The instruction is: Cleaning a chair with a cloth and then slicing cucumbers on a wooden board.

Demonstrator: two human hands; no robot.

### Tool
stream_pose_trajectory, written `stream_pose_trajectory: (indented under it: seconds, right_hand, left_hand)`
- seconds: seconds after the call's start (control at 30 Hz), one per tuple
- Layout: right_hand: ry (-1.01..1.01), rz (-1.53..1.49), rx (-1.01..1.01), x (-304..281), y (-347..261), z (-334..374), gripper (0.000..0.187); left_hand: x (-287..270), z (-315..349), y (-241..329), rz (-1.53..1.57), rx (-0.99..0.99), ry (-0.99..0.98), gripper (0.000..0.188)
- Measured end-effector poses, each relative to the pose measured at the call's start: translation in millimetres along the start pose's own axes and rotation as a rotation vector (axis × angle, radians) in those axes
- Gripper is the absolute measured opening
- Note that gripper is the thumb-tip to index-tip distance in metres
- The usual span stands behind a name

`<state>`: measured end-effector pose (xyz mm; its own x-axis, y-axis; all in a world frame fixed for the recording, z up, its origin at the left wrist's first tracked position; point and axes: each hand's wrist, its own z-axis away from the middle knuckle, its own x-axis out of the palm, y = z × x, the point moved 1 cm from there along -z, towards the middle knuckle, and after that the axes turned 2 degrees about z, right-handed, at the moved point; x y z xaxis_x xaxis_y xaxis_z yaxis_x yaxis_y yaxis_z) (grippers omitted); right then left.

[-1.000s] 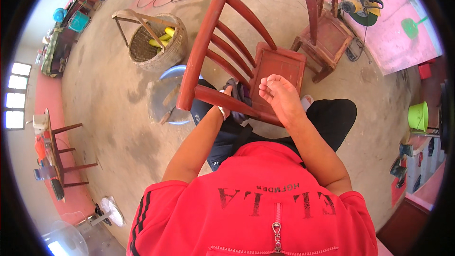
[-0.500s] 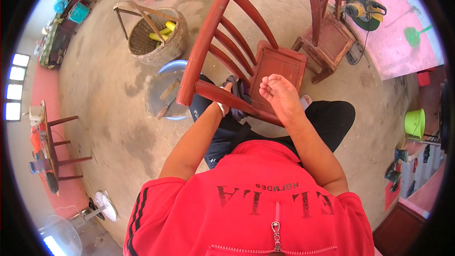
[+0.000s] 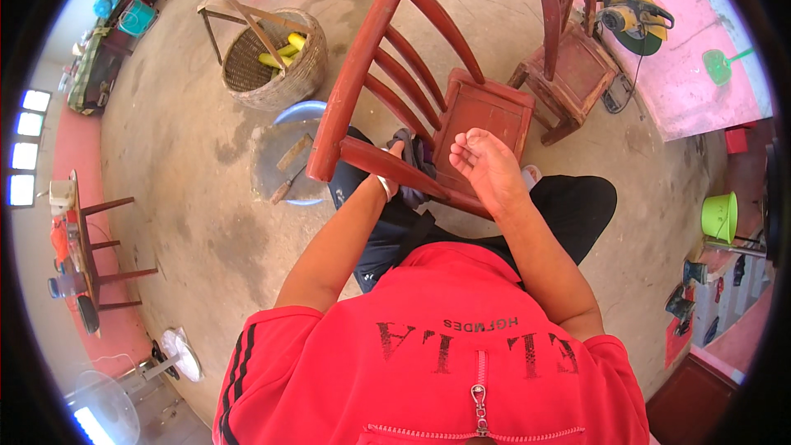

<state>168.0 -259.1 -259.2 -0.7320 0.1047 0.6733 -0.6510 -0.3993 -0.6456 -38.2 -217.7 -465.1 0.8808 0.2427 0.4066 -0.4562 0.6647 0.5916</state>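
A red-brown wooden chair (image 3: 486, 111) stands tilted in front of me, its slatted back toward the left. My left hand (image 3: 393, 166) reaches in by the chair's rail and grips a dark grey cloth (image 3: 417, 156); some of the fingers are hidden behind the wood and cloth. Above the chair seat hangs my right hand (image 3: 482, 162), its fingers curled in and nothing visible in them. It appears apart from the chair.
A wicker basket (image 3: 309, 70) with yellow vegetables stands left of the chair, near a blue-rimmed basin (image 3: 301, 113) with a wooden-handled tool (image 3: 290, 181) across it. To the right are a second wooden chair (image 3: 568, 74) and a power saw (image 3: 634, 16). A green bucket (image 3: 720, 217) sits far right.
Both hands, the cloth and the chair keep nearly the same places. The view has shifted very slightly.
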Motion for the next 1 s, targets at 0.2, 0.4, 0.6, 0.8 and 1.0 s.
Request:
stream_pose_trajectory:
  seconds: [0.2,0.4,0.6,0.8,1.0]
  right_hand:
    - [-0.019,-0.014,0.014,-4,2,-2,0.011]
    - [-0.037,-0.016,0.005,-7,3,-3,0.011]
    - [-0.049,-0.014,0.034,-9,8,-5,0.009]
    - [-0.049,-0.048,0.04,-14,8,-6,0.009]
    - [-0.062,-0.056,0.033,-15,7,-8,0.006]
  left_hand:
    - [13,15,8,-0.004,-0.014,0.046,0.048]
    - [34,38,22,-0.007,-0.037,0.094,0.047]
    - [16,22,10,-0.039,0.011,0.094,0.053]
    - [27,33,14,0.019,0.031,0.106,0.057]
    - [34,36,20,-0.108,-0.02,0.094,0.05]
